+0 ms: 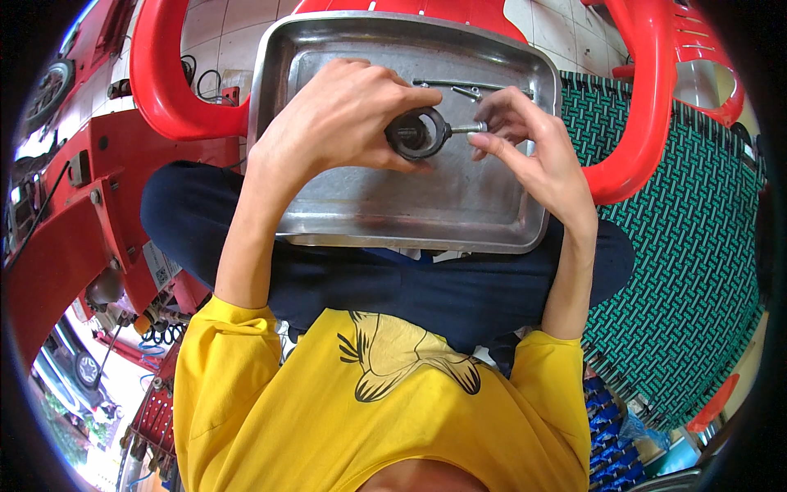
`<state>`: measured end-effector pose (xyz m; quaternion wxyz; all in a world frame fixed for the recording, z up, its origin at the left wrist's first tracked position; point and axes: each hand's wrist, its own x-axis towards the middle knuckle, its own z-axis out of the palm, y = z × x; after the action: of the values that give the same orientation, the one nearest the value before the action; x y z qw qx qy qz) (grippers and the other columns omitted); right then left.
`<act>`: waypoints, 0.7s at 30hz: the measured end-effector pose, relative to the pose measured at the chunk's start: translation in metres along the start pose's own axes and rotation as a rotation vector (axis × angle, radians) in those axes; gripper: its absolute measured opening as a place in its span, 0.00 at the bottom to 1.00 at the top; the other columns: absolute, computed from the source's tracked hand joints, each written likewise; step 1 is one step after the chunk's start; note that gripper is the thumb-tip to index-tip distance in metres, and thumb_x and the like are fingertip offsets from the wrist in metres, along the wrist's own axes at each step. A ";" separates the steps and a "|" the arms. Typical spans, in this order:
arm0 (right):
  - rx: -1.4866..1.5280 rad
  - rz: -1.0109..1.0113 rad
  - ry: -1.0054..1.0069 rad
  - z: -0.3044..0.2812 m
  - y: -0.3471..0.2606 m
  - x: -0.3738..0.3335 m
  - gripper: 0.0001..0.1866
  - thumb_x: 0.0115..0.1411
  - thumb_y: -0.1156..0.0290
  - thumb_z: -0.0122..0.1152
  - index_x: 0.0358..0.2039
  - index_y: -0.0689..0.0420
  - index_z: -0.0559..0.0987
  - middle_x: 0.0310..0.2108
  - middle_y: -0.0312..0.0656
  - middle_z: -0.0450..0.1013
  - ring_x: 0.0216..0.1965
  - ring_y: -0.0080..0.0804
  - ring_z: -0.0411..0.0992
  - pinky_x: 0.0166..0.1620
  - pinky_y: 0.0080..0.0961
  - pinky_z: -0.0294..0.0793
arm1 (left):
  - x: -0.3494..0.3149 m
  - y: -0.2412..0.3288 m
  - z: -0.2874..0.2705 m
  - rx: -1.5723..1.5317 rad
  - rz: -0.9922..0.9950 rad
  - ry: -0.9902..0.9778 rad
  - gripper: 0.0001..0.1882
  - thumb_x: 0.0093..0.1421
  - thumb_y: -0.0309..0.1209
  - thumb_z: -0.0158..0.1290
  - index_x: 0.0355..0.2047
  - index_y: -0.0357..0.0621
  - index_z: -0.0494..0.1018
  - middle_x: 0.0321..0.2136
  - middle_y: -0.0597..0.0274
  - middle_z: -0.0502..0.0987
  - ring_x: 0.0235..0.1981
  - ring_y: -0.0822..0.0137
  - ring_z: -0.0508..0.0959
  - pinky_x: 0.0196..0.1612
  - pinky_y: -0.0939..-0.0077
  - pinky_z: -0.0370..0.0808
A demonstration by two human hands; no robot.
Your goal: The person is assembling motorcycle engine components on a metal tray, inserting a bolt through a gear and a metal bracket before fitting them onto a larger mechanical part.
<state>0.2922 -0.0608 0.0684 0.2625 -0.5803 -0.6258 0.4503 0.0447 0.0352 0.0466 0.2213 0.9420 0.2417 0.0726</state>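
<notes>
My left hand point(344, 115) wraps round a black ring-shaped part point(443, 131) from its left side, holding it above a metal tray point(402, 197). A silver bolt point(466, 128) sticks out from the right side of that part. Thumb and fingertips of my right hand point(537, 139) are closed on the bolt's outer end. Behind the hands, a long thin dark rod point(447, 84) and a smaller silver bolt point(467, 93) lie in the tray. The inside of the ring is dark and hard to make out.
The tray rests at my crossed legs, in front of a red plastic chair point(164, 82). To the right stands a green woven lounger point(664, 238). Red machinery point(123, 189) fills the left side, and a tiled floor point(221, 33) shows behind.
</notes>
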 end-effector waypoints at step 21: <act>-0.036 0.048 -0.066 0.000 0.004 -0.001 0.13 0.70 0.66 0.63 0.46 0.64 0.80 0.30 0.48 0.82 0.32 0.35 0.85 0.36 0.29 0.79 | 0.000 0.001 0.001 0.018 0.025 0.044 0.38 0.44 0.53 0.76 0.52 0.45 0.82 0.30 0.53 0.85 0.31 0.55 0.86 0.38 0.63 0.81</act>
<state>0.2941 -0.0626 0.0648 0.2204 -0.5847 -0.6280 0.4638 0.0450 0.0341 0.0465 0.2063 0.9450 0.2356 0.0939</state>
